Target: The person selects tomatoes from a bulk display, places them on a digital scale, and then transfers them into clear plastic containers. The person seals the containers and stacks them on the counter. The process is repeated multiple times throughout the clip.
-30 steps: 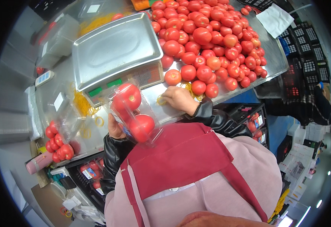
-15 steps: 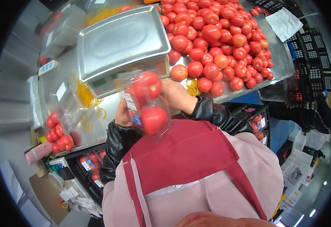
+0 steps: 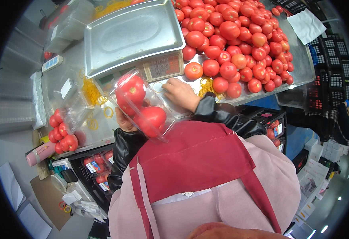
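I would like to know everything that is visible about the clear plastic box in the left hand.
The clear plastic box looks thin and glossy, with moulded edges that catch the light. At least two large red tomatoes show inside. It is tilted, its long side slanting from upper left to lower right, held up in front of the scale. The left hand grips it from the left. I cannot tell whether it is fastened.

At the far right of the metal tabletop point(image 3: 301, 59), a white cloth point(image 3: 306, 26); at left, a small white device point(image 3: 53, 63); near left, a pink bottle point(image 3: 40, 154); beyond the right edge, black lattice crates point(image 3: 331, 51)
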Demonstrator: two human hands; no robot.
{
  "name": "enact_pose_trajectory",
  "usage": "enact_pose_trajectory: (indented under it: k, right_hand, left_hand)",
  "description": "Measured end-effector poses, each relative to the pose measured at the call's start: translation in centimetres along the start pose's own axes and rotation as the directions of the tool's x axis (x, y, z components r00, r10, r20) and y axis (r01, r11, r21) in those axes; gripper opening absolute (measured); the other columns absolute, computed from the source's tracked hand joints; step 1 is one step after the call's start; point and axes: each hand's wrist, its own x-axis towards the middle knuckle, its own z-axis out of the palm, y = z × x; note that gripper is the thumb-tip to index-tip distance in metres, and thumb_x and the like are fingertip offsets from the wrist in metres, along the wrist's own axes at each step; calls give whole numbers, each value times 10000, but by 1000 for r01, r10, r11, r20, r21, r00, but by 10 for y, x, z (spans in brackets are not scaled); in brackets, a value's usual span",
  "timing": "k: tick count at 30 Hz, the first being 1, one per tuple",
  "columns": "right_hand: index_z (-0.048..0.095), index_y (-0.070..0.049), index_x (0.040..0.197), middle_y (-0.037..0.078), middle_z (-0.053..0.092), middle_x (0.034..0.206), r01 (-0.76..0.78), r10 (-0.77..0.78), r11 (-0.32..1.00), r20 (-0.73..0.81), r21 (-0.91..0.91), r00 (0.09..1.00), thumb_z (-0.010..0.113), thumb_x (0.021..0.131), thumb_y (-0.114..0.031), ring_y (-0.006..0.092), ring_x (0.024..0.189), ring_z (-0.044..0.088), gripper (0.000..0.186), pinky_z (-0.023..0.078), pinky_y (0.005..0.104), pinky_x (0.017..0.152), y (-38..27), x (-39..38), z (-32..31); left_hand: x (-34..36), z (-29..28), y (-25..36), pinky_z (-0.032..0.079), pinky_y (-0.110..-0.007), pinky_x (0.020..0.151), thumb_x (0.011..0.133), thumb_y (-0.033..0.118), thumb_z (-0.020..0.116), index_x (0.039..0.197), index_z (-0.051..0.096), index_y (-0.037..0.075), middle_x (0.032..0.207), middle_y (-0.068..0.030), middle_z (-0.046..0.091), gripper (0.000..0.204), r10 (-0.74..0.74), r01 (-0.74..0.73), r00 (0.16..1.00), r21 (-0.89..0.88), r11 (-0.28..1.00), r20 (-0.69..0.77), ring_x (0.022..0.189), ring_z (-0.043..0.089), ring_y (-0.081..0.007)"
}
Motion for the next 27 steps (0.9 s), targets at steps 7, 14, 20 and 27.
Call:
enact_pose_trajectory:
  k: [7,14,20,27]
  right_hand:
    - [604,-33,838,139,581,890,106,-99,980,-51,169,994,639,820,-138,355,897,579,111,494,437,783,-3,25,18]
    - [592,-42,1015,102,639,924,-53,125,812,-84,582,989,598,916,-100,293,843,627,116,508,408,729,-38,35,-35]
    - [509,-95,1346,76,625,1120,-206,95,-421,268,884,959,552,1002,-361,154,895,625,437,536,271,748,-10,53,-118]
    - [659,-82,1226,119,733,884,-8,-416,624,340,781,844,577,984,-379,111,702,638,391,499,271,583,-64,60,-245]
  left_hand:
    - [-3,-13,8,497,-509,988,948,509,577,1458,390,57,1355,-164,557,707,-178,173,984,115,978,32,1206,573,-345]
    - [4,-34,-1,510,-514,962,957,632,427,1440,412,36,1287,-210,589,767,-142,202,967,296,934,-213,1142,603,-371]
    - [33,1,-2,543,-515,879,948,634,471,1430,428,38,1256,-193,604,767,-417,440,898,266,858,-141,1042,647,-358]
    - [67,10,-27,474,-485,1007,1042,416,395,1491,355,68,1394,-164,521,570,-646,501,759,556,663,87,1215,566,-305]
